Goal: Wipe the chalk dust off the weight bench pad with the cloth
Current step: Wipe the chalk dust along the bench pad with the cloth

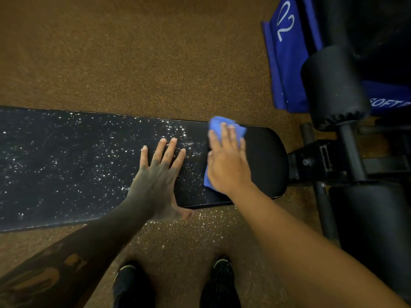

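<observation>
A long black weight bench pad [66,165] runs across the view from the left edge to a rounded end at the right. White chalk specks cover its left and middle parts; the rounded right end looks dark and plain. A folded blue cloth [219,125] lies on the pad near that end. My right hand [226,161] presses flat on the cloth with straight fingers. My left hand [160,174] rests flat on the dusty pad just left of the cloth, fingers spread, thumb over the near edge.
Brown speckled rubber floor [133,52] surrounds the bench, with chalk specks scattered below the pad's near edge. Black foam rollers [333,87] and the bench frame [320,161] stand at the right. A blue soft box [287,54] sits behind them. My two black shoes [133,283] stand near the bottom.
</observation>
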